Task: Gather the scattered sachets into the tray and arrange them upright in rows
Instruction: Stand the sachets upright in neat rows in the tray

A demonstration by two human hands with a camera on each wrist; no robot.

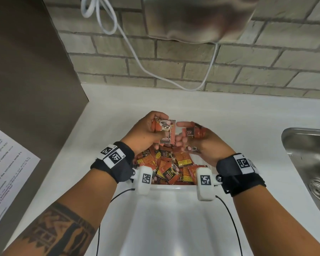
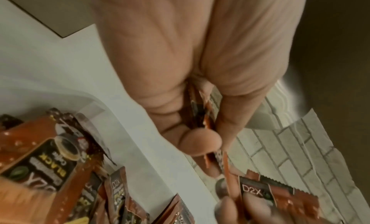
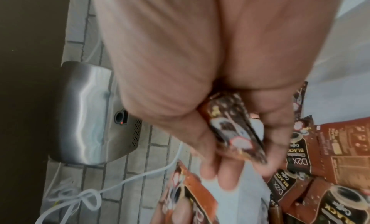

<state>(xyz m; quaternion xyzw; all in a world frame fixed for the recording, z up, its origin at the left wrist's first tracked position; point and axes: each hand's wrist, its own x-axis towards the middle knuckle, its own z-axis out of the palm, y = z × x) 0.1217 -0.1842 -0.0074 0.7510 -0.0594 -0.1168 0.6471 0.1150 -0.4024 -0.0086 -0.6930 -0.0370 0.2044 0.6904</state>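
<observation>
Head view: both hands (image 1: 146,132) grip sachets (image 1: 164,132).

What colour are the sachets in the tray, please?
The sachets are orange-red with black panels and yellow print, clearest in the head view.

The room is evenly lit from above, soft and without hard shadows; the white counter (image 1: 118,108) past the fingertips reads bright and clean. The steel box (image 1: 198,19) high beyond the fingers is smeared and out of focus, with pale glare across it. The head view bends the brick wall (image 1: 229,71) and the panel at the edges. The fingers of the right hand (image 1: 198,143) blur with motion; the left hand (image 1: 148,133) is sharper. Both wrist views are dimmer and warmer, with palms soft and near, and sachets (image 2: 40,161) below the fingers grainy. In the right wrist view, the steel box (image 3: 90,111) left of the fingers carries streaked reflections.
</observation>
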